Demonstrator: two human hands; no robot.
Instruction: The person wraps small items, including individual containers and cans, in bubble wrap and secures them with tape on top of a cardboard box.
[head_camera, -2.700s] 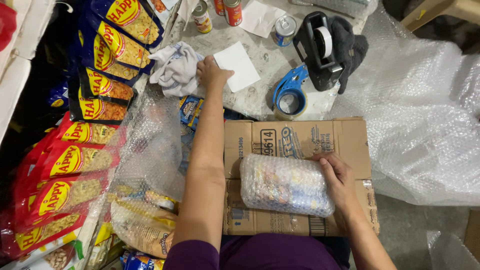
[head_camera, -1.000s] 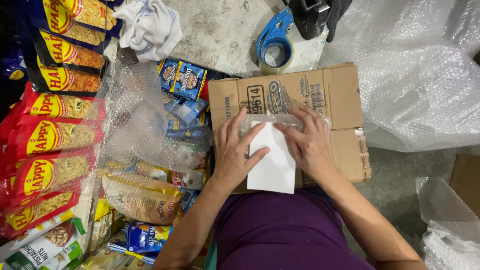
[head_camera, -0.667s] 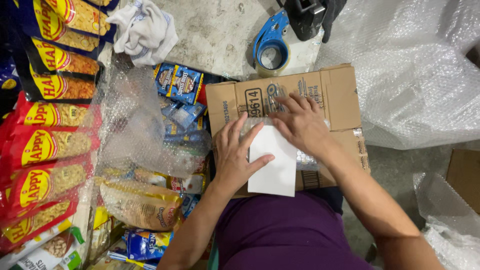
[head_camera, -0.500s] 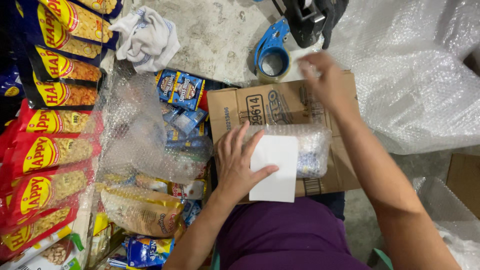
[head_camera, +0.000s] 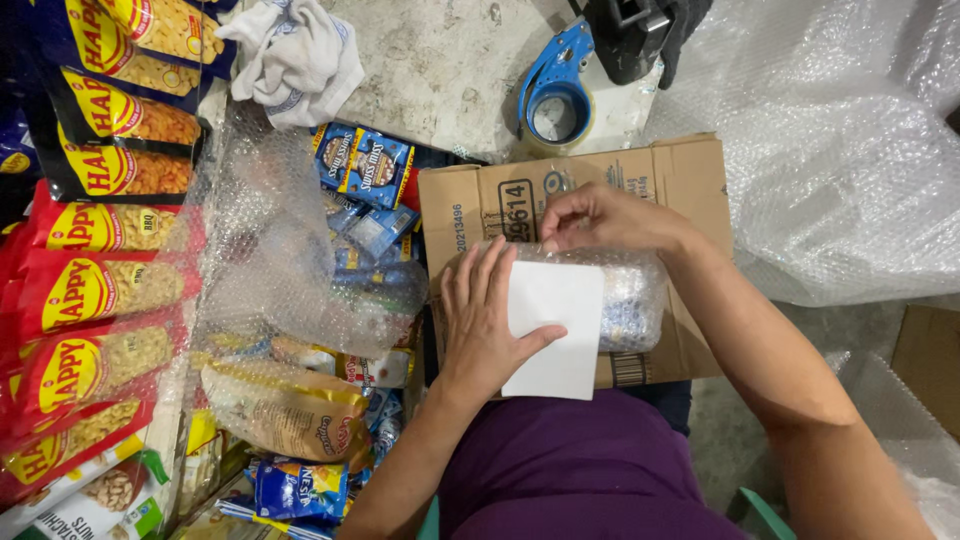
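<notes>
Flattened cardboard box (head_camera: 680, 180) lies on stone floor (head_camera: 440, 70) amid snack packets (head_camera: 90, 300).

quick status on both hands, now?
Left hand: open, pressed flat on the white paper over the bubble-wrapped bundle.
Right hand: fingers curled at the bundle's top edge; whether it grips cannot be told.

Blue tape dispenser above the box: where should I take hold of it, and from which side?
Probably by the blue handle, coming in from above with the right hand, which is nearer. The tape dispenser lies flat on the stone floor, its round roll end toward the cardboard box; the handle is the narrow, graspable part.
</notes>
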